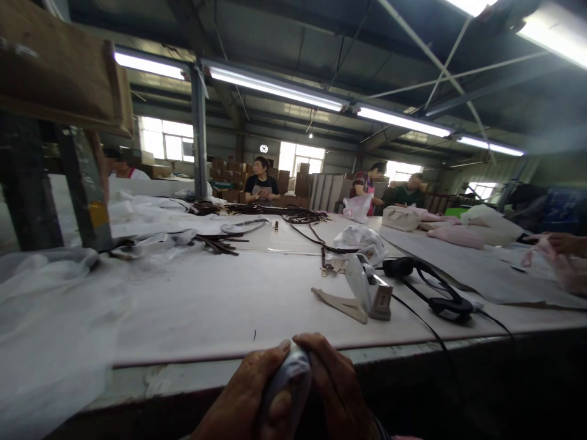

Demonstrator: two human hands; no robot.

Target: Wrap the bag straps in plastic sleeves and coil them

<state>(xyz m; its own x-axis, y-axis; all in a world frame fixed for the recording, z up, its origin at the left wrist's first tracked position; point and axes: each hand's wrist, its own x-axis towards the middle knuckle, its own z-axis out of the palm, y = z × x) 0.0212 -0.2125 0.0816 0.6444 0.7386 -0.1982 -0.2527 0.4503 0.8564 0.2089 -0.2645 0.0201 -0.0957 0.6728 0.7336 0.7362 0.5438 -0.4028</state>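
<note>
White bundle [295,366]: before bench [192,311]'s near edge, probably for working room
Left hand [243,385], right hand [339,382]: both clamped on bundle
Tape dispenser [359,284]: toward near edge, likely for reach

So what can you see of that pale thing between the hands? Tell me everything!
The pale thing is whitish-grey and looks soft and creased, maybe cloth or plastic; I can't tell which. It's bunched, its narrow end towards the table, held between the left hand and right hand. They hide much of it.
</note>
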